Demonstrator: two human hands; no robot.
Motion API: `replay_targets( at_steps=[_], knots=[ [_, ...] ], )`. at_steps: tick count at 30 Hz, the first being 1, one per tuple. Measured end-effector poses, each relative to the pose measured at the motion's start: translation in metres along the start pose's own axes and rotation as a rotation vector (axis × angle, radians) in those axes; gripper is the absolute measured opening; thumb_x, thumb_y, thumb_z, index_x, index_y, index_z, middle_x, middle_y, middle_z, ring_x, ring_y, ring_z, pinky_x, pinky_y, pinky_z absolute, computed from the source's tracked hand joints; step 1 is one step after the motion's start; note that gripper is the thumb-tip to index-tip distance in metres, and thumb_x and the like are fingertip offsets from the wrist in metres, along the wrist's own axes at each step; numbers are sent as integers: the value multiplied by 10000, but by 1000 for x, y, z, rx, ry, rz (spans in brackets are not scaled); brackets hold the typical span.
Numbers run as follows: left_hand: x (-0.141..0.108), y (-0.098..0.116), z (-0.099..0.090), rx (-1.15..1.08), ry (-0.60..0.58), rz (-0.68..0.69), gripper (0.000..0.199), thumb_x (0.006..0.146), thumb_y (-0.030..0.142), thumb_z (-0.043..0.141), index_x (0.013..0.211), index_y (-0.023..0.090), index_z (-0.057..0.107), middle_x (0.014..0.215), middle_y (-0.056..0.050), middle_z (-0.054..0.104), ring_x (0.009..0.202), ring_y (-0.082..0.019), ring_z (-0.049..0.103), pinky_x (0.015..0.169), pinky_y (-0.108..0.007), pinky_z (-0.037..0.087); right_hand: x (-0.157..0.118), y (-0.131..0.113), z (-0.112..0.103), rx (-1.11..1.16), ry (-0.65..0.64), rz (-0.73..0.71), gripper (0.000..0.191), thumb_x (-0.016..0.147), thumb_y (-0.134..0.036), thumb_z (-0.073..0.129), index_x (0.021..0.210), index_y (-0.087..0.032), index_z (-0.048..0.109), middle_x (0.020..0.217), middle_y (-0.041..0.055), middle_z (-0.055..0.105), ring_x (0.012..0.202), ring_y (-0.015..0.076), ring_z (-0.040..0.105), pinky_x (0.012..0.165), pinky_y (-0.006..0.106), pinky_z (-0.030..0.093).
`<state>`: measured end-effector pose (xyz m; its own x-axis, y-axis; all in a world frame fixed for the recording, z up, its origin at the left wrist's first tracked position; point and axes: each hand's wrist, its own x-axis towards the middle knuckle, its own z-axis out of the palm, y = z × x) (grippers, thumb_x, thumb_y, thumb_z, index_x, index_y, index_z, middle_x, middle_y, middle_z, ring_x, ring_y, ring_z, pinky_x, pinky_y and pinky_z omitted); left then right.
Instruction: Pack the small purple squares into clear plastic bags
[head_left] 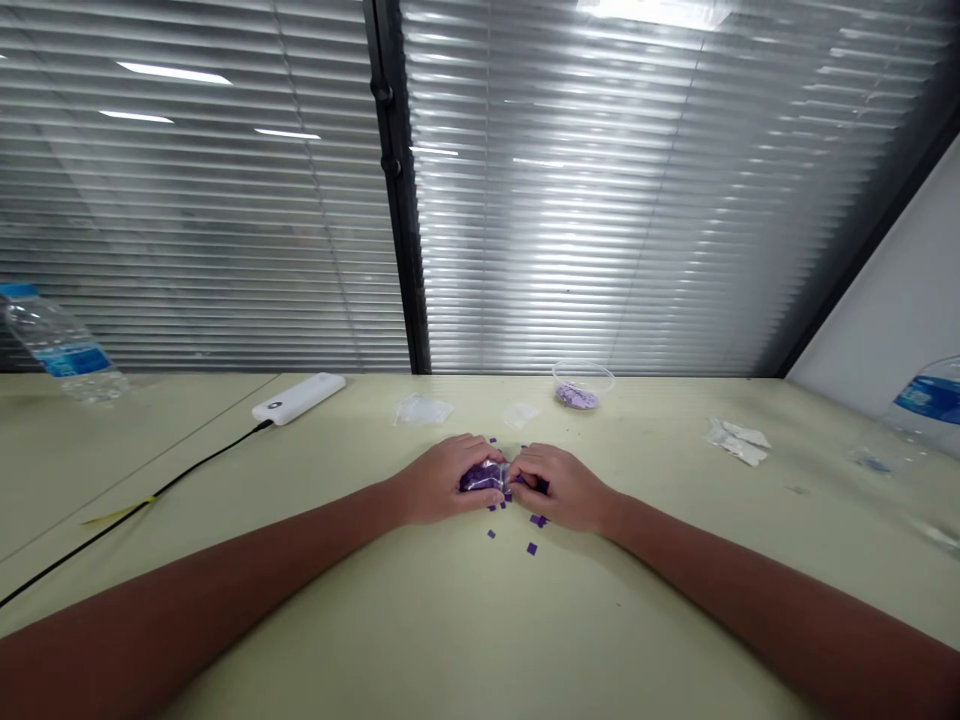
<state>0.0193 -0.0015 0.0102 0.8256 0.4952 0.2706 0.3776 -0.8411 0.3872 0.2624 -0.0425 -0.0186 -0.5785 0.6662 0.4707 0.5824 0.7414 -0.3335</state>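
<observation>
Slatted window blinds (585, 200) fill the view behind a pale table (450, 640). On it lie a power bank (298, 398), a black cable (142, 510), a bottle (60, 345) and a bowl (583, 385) of purple bits. Both forearms reach in from the lower corners. The left hand (442, 480) and right hand (562, 488) grip a clear bag (484, 477) between them in a narrow hold, their fingers hiding much of it. Loose purple squares (532, 548) lie just below.
</observation>
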Motion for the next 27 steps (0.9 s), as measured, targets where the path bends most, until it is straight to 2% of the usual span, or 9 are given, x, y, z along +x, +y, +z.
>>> replay_targets(
  at_steps=[27],
  knots=[
    [0,-2,1,9,7,18,400,967,551,623,1222,243,633,1053,-57,677,979,-241,594,847,-341,440,-1,2,1,-3,13,-21,55,921,-169,644,886,-210,641,705,-17,578,711,153,541,691,264,408]
  ],
)
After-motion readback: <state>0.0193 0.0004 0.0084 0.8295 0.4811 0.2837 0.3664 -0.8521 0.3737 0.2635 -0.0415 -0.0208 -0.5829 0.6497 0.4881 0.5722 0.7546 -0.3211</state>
